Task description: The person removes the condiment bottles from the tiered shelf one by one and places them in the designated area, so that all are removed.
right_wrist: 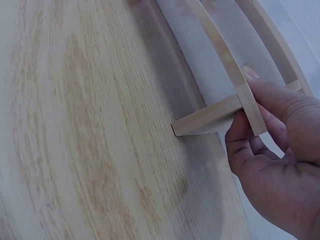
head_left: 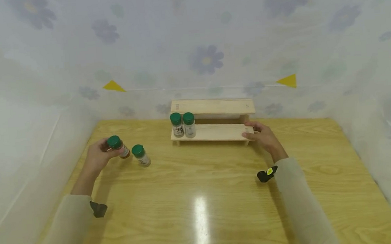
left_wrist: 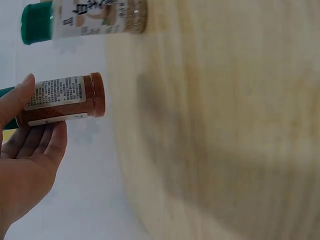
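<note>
My left hand (head_left: 96,157) grips a spice jar (left_wrist: 62,100) with reddish-brown powder and a green cap, thumb on one side and fingers on the other. Beside it on the table stands a second green-capped jar (head_left: 142,158), its pale, grainy contents showing in the left wrist view. A two-tier wooden rack (head_left: 217,131) sits at the back. My right hand (head_left: 265,136) pinches the right end of its lower shelf (right_wrist: 250,107), thumb above and fingers beneath. At that shelf's left end, two more green-capped jars (head_left: 177,128) stand upright side by side.
The wood-grain table (head_left: 174,200) is bordered by a white flowered sheet (head_left: 161,40) at the back and sides. Yellow triangles (head_left: 286,81) mark the back sheet. The rack's upper shelf (head_left: 211,106) rises behind the lower one.
</note>
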Available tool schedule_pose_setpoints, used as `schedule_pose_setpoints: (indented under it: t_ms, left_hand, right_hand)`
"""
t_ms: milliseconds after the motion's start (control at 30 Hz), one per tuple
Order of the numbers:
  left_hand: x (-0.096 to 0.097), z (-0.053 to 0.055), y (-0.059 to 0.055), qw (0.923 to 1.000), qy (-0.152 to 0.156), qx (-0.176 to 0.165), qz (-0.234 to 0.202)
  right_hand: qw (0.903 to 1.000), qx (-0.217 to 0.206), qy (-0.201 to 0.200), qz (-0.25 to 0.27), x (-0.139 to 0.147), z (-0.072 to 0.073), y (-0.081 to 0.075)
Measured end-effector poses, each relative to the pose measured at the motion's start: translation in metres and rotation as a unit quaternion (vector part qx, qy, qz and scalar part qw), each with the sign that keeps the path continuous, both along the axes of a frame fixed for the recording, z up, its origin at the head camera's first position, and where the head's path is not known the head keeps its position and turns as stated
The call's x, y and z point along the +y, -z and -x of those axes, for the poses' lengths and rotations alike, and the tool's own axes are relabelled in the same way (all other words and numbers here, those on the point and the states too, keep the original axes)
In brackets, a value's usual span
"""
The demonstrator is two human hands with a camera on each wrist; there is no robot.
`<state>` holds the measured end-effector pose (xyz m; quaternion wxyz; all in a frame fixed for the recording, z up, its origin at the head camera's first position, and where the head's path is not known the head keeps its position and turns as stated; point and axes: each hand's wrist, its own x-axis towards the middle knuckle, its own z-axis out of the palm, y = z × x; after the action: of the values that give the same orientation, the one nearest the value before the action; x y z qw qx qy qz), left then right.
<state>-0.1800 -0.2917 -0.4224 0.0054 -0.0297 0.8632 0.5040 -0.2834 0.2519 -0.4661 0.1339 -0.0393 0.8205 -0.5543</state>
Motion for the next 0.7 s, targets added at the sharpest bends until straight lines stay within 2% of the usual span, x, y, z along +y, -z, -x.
schedule_pose_setpoints:
  t_ms: [133, 300, 500, 700]
  left_hand:
    - [0.000, -0.008, 0.014, 1.0000, 0.008, 0.000, -0.004]
    - [0.006, -0.009, 0.027, 0.9991, 0.012, -0.012, -0.038]
    - [0.013, -0.008, 0.031, 0.9991, 0.013, -0.035, -0.020]
    - [0.017, -0.008, 0.033, 0.9987, 0.008, -0.043, -0.024]
  right_hand:
    - [1.0000, -0.002, -0.005, 0.008, -0.002, -0.002, 0.001]
    - [1.0000, -0.003, -0.003, 0.002, -0.002, 0.000, 0.002]
    - [1.0000, -0.003, -0.003, -0.004, 0.001, 0.002, 0.001]
    - [0.9999, -0.004, -0.011, -0.005, 0.002, 0.003, 0.001]
